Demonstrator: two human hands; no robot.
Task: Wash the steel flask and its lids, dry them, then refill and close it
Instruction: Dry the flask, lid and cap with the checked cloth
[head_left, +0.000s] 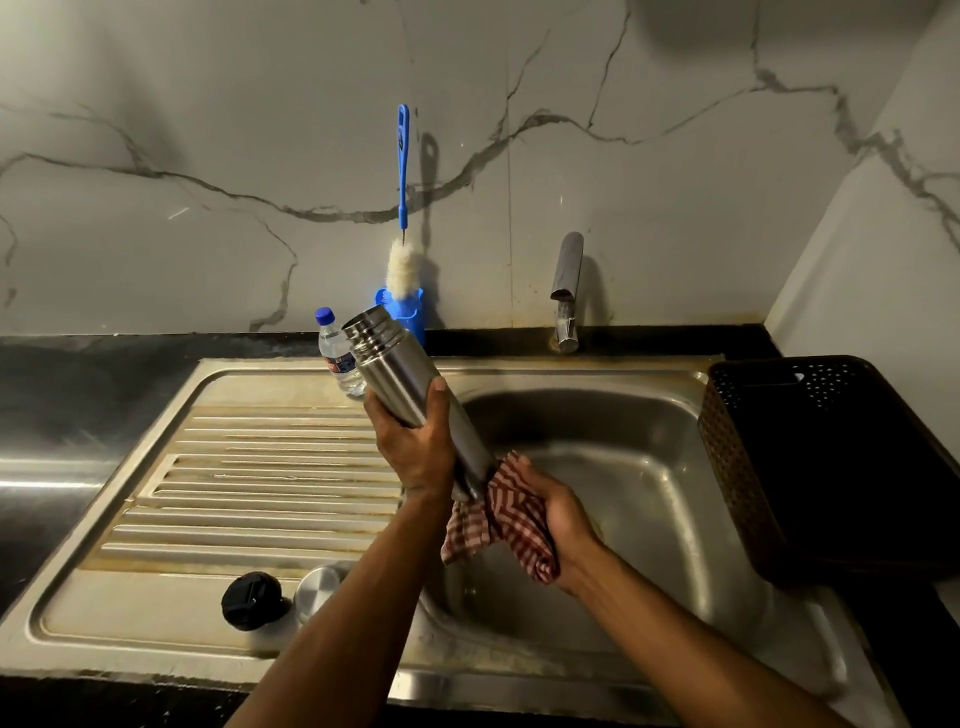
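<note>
The shiny steel flask (410, 384) is tilted over the sink (649, 467), open mouth up and away, bottom end down near the person. The left hand (415, 441) has its fingers wrapped around the middle. The right hand (558, 514) squeezes a red checked cloth (506, 519) against the bottom, so wiping would go up along it.

The open steel flask (410, 384) tilts over the sink, cloth-wrapped at its base, its black lid (253, 600) and steel cap (318, 590) on the drainboard.

My two forearms enter from below, bare to the frame's edge; left hand (415, 447) and right hand (558, 512) carry no visible rings, watch or sleeves.
</note>
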